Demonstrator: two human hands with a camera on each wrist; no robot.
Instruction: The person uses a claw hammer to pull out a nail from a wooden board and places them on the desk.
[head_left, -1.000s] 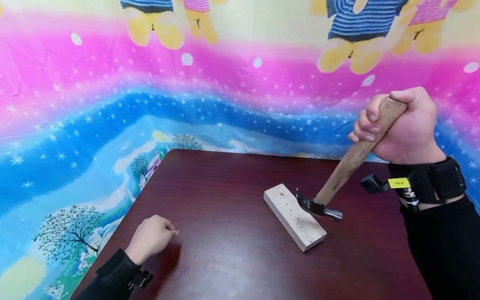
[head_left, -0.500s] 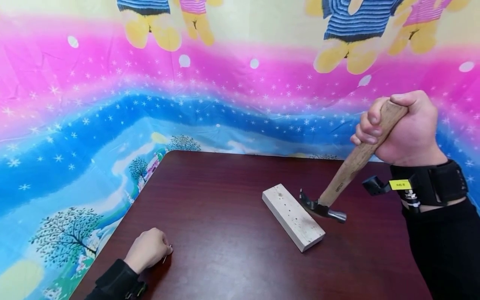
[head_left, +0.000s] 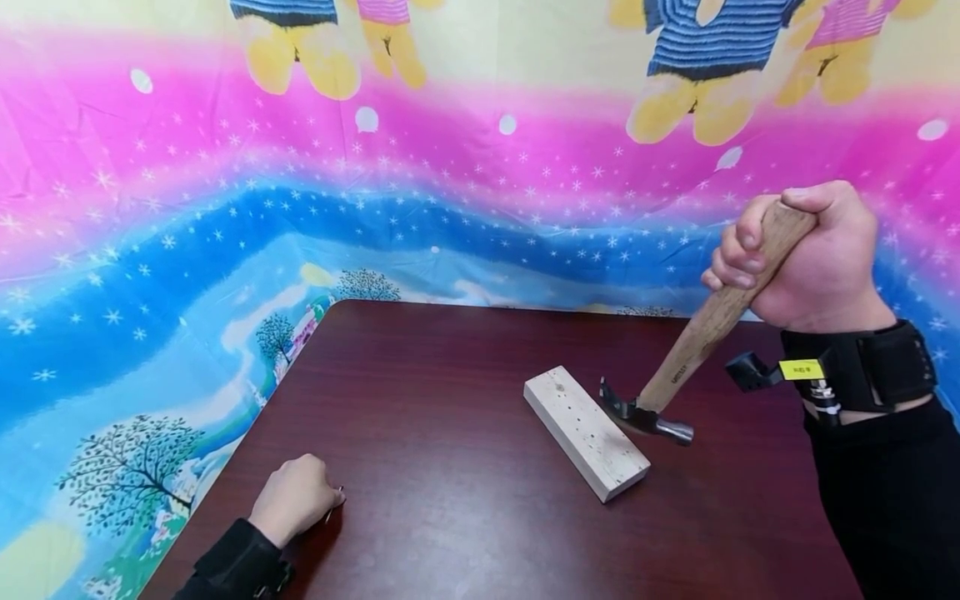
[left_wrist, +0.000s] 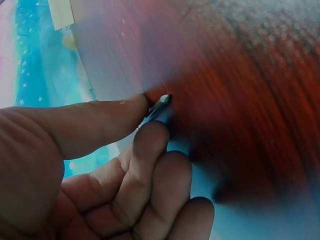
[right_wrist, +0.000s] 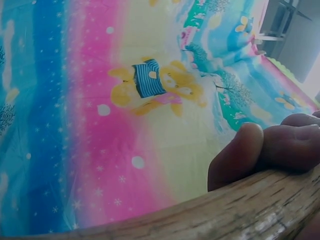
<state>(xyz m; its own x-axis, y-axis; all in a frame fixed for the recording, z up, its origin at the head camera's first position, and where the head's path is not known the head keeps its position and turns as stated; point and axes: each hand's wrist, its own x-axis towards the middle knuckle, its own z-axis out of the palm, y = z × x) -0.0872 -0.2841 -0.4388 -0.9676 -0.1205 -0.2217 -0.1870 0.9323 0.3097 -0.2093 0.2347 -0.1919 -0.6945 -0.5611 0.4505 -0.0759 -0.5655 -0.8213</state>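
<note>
My left hand (head_left: 296, 500) is low over the table's left side. Its thumb and forefinger pinch a thin, shiny nail (left_wrist: 161, 102), close to the tabletop; part of the nail is hidden by the fingertips. On the right, my right hand (head_left: 817, 258) grips the wooden handle of a claw hammer (head_left: 693, 350), seen in the right wrist view as a strip of wood grain (right_wrist: 210, 220) under curled fingers. The hammer slants with its metal head down, beside a pale wooden block (head_left: 587, 433). Small dark holes or spots mark the block's top.
The dark red-brown table (head_left: 420, 400) has its left and far edges in view. Behind and left of it hangs a colourful printed cloth (head_left: 450, 150). Black straps with small cameras circle both wrists.
My left hand has come down and a little nearer, lowering the nail towards the tabletop; it barely moves in the last half second. The right hand and hammer shifted only slightly.
</note>
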